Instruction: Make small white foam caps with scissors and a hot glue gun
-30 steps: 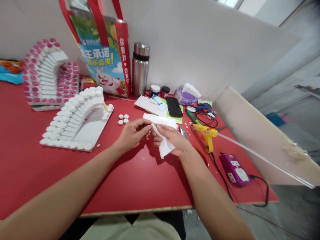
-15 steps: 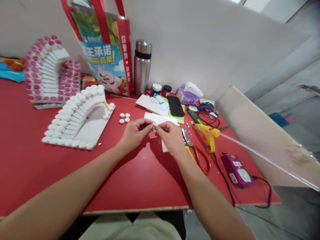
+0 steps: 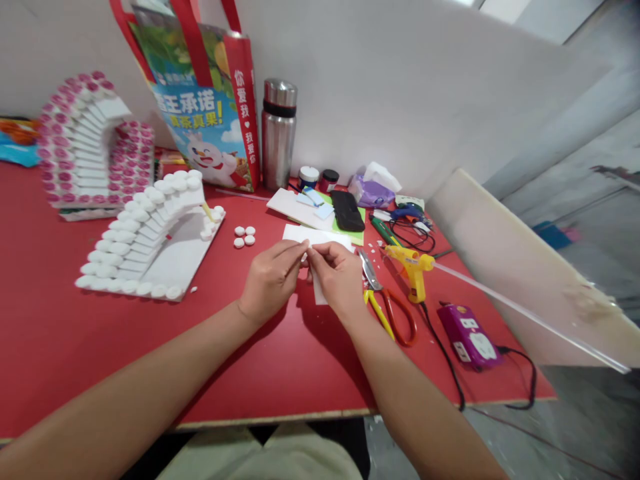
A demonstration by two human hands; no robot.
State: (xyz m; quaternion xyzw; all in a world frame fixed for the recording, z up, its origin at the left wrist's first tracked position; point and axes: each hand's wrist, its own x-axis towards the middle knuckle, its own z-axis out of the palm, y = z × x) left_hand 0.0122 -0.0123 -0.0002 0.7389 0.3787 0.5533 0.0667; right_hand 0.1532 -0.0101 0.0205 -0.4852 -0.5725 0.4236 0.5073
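My left hand [image 3: 269,279] and my right hand [image 3: 340,275] meet at the fingertips over the red table. Both are closed, pinching a small white piece [image 3: 305,256] that the fingers mostly cover; its kind cannot be made out. Under and behind them lies white paper or board [image 3: 300,233]. Several round white discs [image 3: 239,243] sit just left of my left hand. Farther left stands a white stair-like model [image 3: 175,263] edged with similar discs. Close by my right hand lie scissors [image 3: 371,270] with red and yellow handles.
A yellow glue gun [image 3: 413,263] with a long clear stick rests at the right, near a purple power box [image 3: 470,337] and its cord. Behind stand a steel flask [image 3: 279,137], a printed bag [image 3: 200,113] and a pink-and-white model [image 3: 63,153]. A low board [image 3: 530,280] edges the right side.
My left hand has turned a little, its back showing more, and the small white piece is now more covered by the fingers. The whole view has shifted slightly.
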